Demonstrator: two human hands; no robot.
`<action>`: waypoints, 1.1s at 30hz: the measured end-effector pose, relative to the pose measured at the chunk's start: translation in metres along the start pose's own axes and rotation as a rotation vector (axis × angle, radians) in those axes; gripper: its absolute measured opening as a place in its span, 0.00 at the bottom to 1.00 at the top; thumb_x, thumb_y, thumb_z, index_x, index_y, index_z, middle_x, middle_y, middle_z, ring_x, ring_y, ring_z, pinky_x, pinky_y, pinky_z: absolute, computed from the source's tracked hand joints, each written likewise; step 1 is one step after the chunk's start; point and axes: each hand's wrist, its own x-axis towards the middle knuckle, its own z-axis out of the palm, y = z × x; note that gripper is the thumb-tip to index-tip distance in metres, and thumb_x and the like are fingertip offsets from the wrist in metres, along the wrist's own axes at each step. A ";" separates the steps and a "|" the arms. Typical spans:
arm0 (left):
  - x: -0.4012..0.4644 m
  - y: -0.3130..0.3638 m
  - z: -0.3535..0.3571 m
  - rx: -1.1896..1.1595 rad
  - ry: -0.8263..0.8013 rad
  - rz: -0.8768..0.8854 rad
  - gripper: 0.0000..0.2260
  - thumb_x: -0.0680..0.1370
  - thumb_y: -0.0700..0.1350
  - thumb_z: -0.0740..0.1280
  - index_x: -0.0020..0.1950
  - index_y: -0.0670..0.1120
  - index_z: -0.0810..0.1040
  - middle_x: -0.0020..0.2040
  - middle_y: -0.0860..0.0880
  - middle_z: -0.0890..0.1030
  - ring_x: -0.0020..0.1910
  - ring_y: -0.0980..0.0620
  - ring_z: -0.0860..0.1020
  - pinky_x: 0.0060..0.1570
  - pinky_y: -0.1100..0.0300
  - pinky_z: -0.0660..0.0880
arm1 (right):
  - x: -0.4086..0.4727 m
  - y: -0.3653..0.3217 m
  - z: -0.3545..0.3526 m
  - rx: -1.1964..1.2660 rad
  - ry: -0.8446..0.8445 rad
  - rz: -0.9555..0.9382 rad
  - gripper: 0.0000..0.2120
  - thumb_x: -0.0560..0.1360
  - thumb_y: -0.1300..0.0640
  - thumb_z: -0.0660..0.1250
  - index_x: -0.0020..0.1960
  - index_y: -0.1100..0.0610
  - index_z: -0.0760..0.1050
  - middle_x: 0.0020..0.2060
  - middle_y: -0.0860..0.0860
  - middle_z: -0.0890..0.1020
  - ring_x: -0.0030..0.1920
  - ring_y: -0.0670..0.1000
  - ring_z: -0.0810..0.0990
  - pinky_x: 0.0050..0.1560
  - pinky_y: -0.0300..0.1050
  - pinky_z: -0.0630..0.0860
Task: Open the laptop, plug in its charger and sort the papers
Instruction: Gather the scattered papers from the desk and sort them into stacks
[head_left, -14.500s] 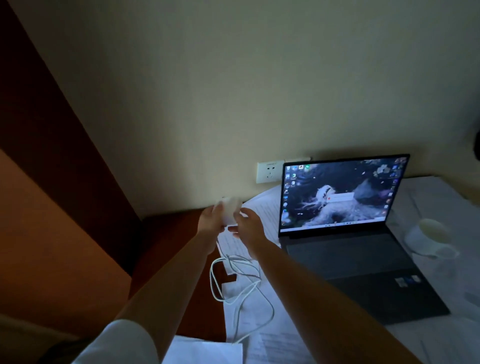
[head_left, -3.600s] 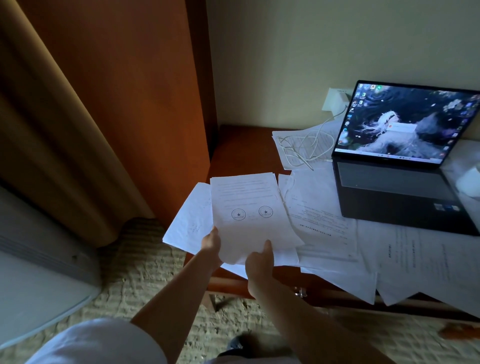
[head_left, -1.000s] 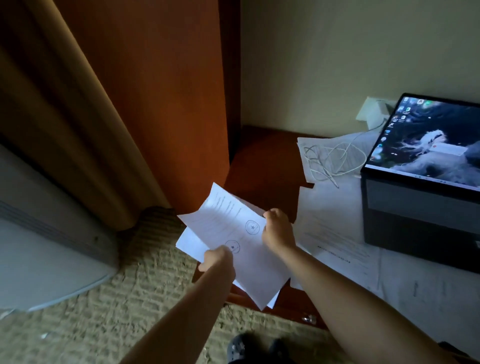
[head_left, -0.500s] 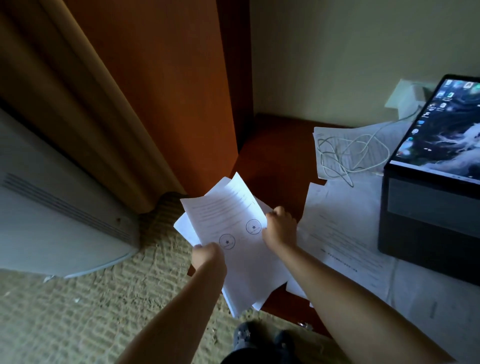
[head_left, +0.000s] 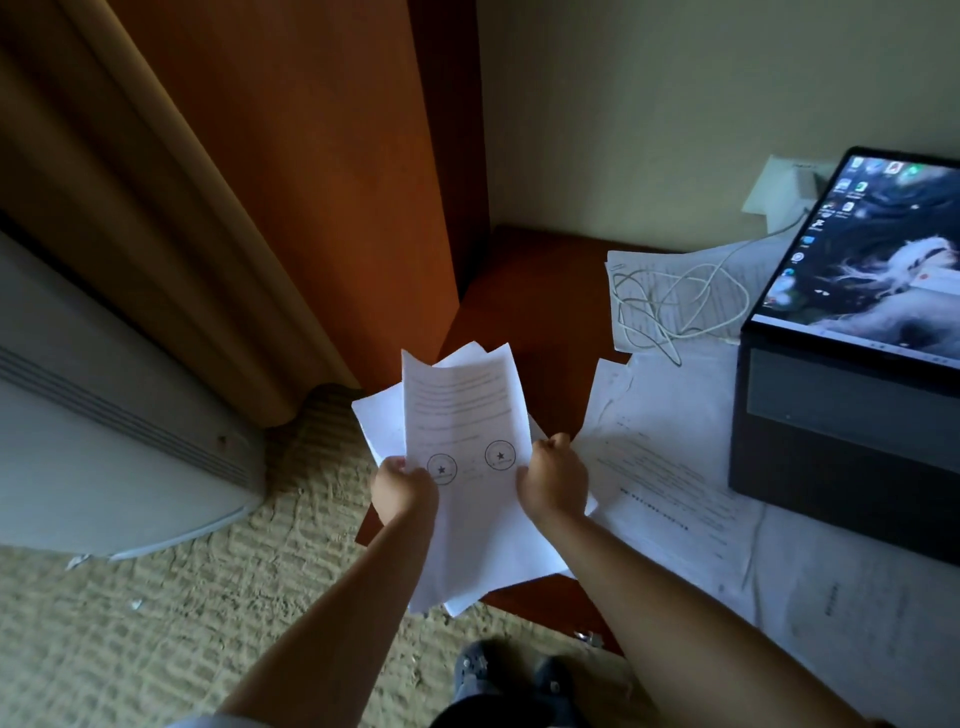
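A small stack of white papers (head_left: 465, 410), the top sheet bearing two round stamps, is held upright in front of me above the desk's left edge. My left hand (head_left: 404, 488) grips its left side and my right hand (head_left: 551, 480) grips its right side. The open laptop (head_left: 852, 364) stands lit at the right on the desk. Its white charger (head_left: 802, 182) sits in the wall socket, and the white cable (head_left: 670, 306) lies coiled on a sheet beside the laptop. More printed papers (head_left: 670, 457) lie spread over the desk.
The dark wooden desk (head_left: 530, 291) fills the right side. A tall wooden panel (head_left: 311, 156) and a beige curtain (head_left: 130, 218) stand at the left, with a white appliance (head_left: 104, 457) on the carpet (head_left: 182, 597). A dark shoe (head_left: 498, 670) shows below the papers.
Over the last second both hands have turned the stack from slanted to nearly upright and squared it between them. My view has shifted slightly.
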 end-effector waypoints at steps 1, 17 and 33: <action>0.003 -0.002 0.000 0.022 -0.007 -0.012 0.09 0.72 0.36 0.60 0.48 0.40 0.78 0.47 0.41 0.79 0.45 0.41 0.77 0.45 0.57 0.75 | -0.001 0.001 -0.001 -0.031 0.017 0.001 0.09 0.75 0.57 0.62 0.53 0.59 0.76 0.53 0.54 0.76 0.52 0.55 0.75 0.50 0.46 0.71; 0.012 -0.013 -0.019 -0.188 -0.158 -0.104 0.04 0.73 0.35 0.65 0.46 0.40 0.78 0.31 0.46 0.73 0.30 0.47 0.72 0.32 0.62 0.67 | -0.034 -0.030 -0.022 0.037 0.029 -0.206 0.11 0.77 0.64 0.58 0.58 0.60 0.71 0.55 0.55 0.77 0.51 0.58 0.79 0.47 0.47 0.73; 0.000 -0.019 -0.010 -0.302 -0.065 -0.211 0.15 0.72 0.33 0.64 0.58 0.38 0.69 0.51 0.38 0.76 0.46 0.41 0.75 0.46 0.53 0.74 | -0.013 -0.025 -0.026 0.329 -0.144 0.156 0.24 0.74 0.64 0.63 0.69 0.57 0.63 0.62 0.55 0.76 0.59 0.58 0.78 0.51 0.47 0.76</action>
